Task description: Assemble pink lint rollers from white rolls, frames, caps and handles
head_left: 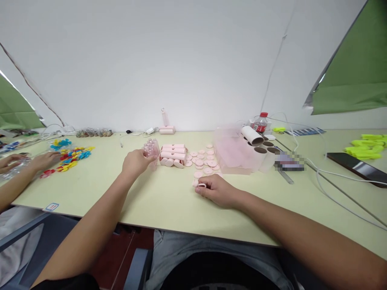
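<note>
My left hand (136, 164) is at the near left side of a bundle of clear pink tubes (152, 148), its thumb and fingers closed on the edge of the bundle. How many tubes it grips is hidden. Over the table in front of me, my right hand (220, 191) pinches a small pale pink cap with a strap loop (196, 183). Just beyond that hand lie many pink round discs (199, 162), scattered and overlapping. Between the tubes and the discs is a stack of pink rolled cylinders (173, 155).
A translucent pink bin (234, 161) stands right of the discs, beside cardboard tubes (260, 150) and a red-capped bottle (260, 124). Farther right are a phone (359, 167), cables and yellow pieces (365, 146). At left, another person's hands (45, 160) work near colourful pieces (72, 156).
</note>
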The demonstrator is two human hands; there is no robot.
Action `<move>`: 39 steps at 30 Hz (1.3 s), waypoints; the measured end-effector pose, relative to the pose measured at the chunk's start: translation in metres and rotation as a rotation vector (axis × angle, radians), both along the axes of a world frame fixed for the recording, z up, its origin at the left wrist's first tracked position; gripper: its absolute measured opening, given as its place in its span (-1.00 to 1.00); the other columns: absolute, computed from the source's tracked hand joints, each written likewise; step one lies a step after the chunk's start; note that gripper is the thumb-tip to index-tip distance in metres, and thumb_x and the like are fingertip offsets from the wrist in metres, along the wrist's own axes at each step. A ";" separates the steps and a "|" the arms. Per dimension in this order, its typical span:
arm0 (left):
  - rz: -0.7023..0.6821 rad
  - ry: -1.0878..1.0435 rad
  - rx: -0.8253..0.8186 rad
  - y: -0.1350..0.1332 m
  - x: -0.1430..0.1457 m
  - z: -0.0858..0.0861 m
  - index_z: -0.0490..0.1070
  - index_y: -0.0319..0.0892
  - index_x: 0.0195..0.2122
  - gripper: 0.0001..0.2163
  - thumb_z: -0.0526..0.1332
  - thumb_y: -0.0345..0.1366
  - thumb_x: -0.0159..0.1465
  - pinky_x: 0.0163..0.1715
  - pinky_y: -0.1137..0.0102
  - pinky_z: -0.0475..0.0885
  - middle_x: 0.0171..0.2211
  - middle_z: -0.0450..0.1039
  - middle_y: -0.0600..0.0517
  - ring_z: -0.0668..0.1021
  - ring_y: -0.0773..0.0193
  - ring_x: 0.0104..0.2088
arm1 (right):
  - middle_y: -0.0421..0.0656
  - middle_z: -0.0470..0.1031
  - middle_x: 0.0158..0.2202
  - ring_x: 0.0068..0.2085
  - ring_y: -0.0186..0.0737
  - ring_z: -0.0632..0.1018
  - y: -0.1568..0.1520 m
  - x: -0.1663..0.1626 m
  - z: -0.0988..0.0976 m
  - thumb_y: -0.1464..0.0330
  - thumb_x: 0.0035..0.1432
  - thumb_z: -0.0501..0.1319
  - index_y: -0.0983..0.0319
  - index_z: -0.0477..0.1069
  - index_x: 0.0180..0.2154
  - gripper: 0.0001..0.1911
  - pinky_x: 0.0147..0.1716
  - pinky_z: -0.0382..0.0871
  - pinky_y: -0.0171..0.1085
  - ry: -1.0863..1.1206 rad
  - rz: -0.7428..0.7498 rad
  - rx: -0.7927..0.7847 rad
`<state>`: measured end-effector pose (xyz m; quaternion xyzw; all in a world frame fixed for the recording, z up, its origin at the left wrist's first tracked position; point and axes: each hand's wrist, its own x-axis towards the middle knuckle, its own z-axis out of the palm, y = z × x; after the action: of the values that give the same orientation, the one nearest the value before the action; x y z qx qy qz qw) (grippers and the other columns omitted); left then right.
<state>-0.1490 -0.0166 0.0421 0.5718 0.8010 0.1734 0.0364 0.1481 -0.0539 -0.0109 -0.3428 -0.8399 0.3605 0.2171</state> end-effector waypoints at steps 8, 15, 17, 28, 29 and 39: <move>-0.054 0.210 0.013 -0.050 0.021 0.018 0.47 -0.16 -0.36 -0.52 0.07 0.19 0.21 -0.49 0.32 0.25 -0.44 0.53 -0.12 0.56 -0.01 -0.35 | -0.28 0.27 -0.51 -0.46 -0.38 0.27 -0.001 -0.001 0.000 0.26 0.22 0.13 0.26 0.33 -0.47 -0.74 -0.46 0.08 -0.35 -0.051 0.008 0.022; -0.945 0.123 0.066 -0.105 0.082 -0.012 0.35 -0.09 0.07 -0.67 0.08 -0.11 0.35 -0.29 0.38 0.38 -0.21 0.51 -0.03 0.55 0.20 -0.27 | -0.31 0.27 -0.54 -0.48 -0.40 0.28 -0.013 -0.005 0.004 0.37 0.20 0.11 0.26 0.39 -0.40 -0.84 -0.47 0.10 -0.38 -0.081 0.157 0.055; -1.066 0.157 0.050 -0.107 0.089 -0.021 0.34 -0.09 0.06 -0.72 0.04 -0.20 0.38 -0.30 0.40 0.38 -0.20 0.49 -0.03 0.54 0.22 -0.26 | -0.31 0.30 -0.51 -0.47 -0.40 0.29 -0.017 -0.005 0.005 0.43 0.18 0.09 0.24 0.42 -0.31 -0.86 -0.45 0.12 -0.39 -0.080 0.250 0.030; -0.799 0.029 -0.110 -0.092 0.046 -0.029 0.40 -0.12 -0.42 -0.76 0.06 -0.15 0.30 -0.47 0.40 0.25 -0.47 0.50 0.02 0.48 0.25 -0.48 | -0.27 0.39 -0.46 -0.44 -0.39 0.33 -0.024 -0.010 0.007 0.45 0.14 0.12 0.27 0.46 -0.23 -0.82 -0.44 0.18 -0.39 -0.076 0.236 -0.095; -0.684 0.029 -0.122 -0.083 0.030 -0.027 0.40 -0.12 -0.45 -0.76 0.08 -0.14 0.27 -0.46 0.39 0.25 -0.48 0.50 0.02 0.49 0.23 -0.48 | -0.25 0.40 -0.44 -0.43 -0.38 0.34 -0.024 -0.011 0.007 0.43 0.15 0.13 0.27 0.47 -0.21 -0.81 -0.43 0.19 -0.39 -0.079 0.222 -0.096; -0.104 -0.073 -0.135 0.003 -0.064 -0.022 0.44 -0.14 -0.45 -0.79 0.20 -0.11 0.06 -0.49 0.40 0.28 -0.54 0.50 0.02 0.52 0.19 -0.47 | -0.24 0.43 -0.42 -0.42 -0.37 0.36 -0.020 -0.011 0.004 0.38 0.17 0.14 0.25 0.49 -0.25 -0.83 -0.42 0.19 -0.38 -0.054 0.137 -0.168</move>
<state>-0.2132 -0.0133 0.0201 0.6022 0.7782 0.1377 0.1130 0.1369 -0.0738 -0.0068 -0.3111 -0.8336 0.4345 0.1396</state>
